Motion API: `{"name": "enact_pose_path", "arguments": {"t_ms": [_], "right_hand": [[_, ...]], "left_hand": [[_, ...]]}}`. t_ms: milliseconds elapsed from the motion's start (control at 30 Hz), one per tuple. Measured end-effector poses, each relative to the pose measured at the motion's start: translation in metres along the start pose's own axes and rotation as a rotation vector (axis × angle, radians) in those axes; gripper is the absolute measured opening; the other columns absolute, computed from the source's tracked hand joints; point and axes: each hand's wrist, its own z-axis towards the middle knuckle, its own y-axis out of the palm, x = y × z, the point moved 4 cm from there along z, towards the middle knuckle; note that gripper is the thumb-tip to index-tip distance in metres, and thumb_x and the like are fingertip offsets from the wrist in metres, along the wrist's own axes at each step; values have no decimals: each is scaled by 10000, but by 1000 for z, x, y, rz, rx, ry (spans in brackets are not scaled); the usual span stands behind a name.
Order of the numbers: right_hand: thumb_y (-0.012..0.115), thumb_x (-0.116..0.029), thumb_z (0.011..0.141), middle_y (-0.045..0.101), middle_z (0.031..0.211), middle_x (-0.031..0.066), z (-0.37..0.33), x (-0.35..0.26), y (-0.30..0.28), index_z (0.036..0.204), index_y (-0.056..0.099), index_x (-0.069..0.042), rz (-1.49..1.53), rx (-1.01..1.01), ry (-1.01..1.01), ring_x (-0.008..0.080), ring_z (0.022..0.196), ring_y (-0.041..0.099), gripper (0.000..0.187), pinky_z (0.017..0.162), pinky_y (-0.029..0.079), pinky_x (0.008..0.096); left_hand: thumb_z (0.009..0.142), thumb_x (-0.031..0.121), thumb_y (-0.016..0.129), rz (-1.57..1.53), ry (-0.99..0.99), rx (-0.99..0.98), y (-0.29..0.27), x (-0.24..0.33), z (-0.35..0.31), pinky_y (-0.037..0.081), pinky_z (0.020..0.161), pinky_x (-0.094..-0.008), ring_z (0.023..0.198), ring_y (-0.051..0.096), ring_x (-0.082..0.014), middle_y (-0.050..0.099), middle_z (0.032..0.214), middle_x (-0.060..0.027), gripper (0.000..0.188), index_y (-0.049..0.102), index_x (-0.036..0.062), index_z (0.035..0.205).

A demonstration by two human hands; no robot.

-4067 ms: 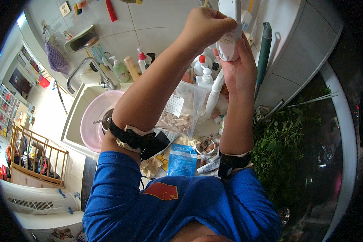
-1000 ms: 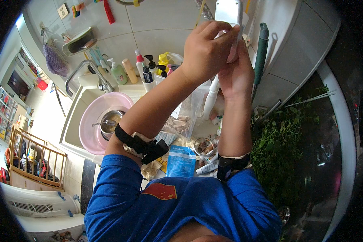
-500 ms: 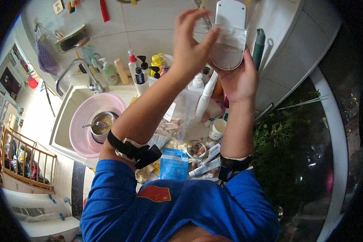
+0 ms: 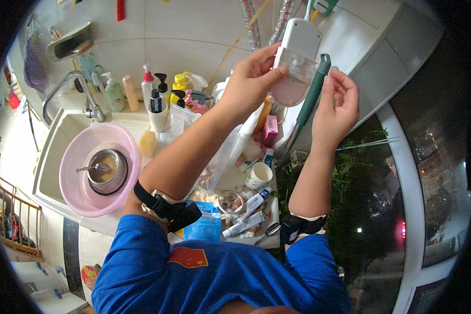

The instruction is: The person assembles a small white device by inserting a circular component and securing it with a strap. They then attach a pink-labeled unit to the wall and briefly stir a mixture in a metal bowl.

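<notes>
Case, white with a clear lower half (image 4: pixel 293 73), is up off the counter (image 4: pixel 235 180), beyond its back right corner; a white cord rises from its top. The left hand (image 4: pixel 254 78) is clamped on its left side, thumb across the clear part. The right hand (image 4: pixel 339 104) is apart from it, fingers loosely curled with nothing seen in them, just beside a green handle (image 4: pixel 311 97); whether they touch I cannot tell. As far as shows, the case looks whole, clear part in place, though whether it sits fully home cannot be told. Setting it down is not done. By the counter's front edge, a blue packet (image 4: pixel 202 222) and white tubes (image 4: pixel 243 225) lie untouched; a paper cup (image 4: pixel 258 177) rests near the right edge, also out of both hands' hold
</notes>
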Motion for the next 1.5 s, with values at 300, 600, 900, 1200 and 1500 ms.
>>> {"name": "enact_pose_path", "arguments": {"t_ms": [300, 600, 900, 1200, 1500], "right_hand": [[659, -70, 789, 631, 842, 105, 21, -46, 24, 846, 616, -23, -261, -396, -358, 262, 751, 628, 85, 672, 495, 340], [620, -146, 840, 628, 826, 108, 29, -46, 32, 876, 593, -53, -433, -502, -491, 312, 722, 607, 104, 626, 481, 401], [600, -172, 853, 614, 786, 108, 35, -55, 35, 863, 573, -68, -514, -578, -597, 321, 720, 605, 108, 629, 479, 422], [600, -144, 837, 600, 759, 116, 34, -57, 39, 833, 559, -65, -522, -574, -602, 330, 706, 594, 90, 625, 476, 422], [628, -96, 801, 630, 765, 113, 39, -51, 37, 837, 593, -33, -371, -582, -368, 275, 677, 631, 81, 611, 500, 366]], "left_hand": [[876, 16, 589, 160, 101, 25, 6, -7, -5, 427, 941, -286, 1090, 541, -155, 567, 1200, -140, 469, 411, -71, 1301], [866, 27, 613, 291, 131, 64, 6, -9, -7, 431, 933, -281, 1080, 544, -148, 578, 1188, -139, 491, 413, -78, 1302], [877, 37, 606, 199, 94, 15, 4, -7, -5, 437, 924, -277, 1074, 545, -142, 567, 1209, -132, 505, 392, -79, 1319], [884, 18, 560, 144, 91, 30, 6, -2, -5, 472, 849, -272, 982, 584, -130, 617, 1109, -113, 422, 443, -59, 1283], [893, 20, 561, 58, 60, 7, 5, -4, -4, 461, 881, -274, 1007, 584, -139, 611, 1143, -121, 422, 435, -71, 1285]]}}
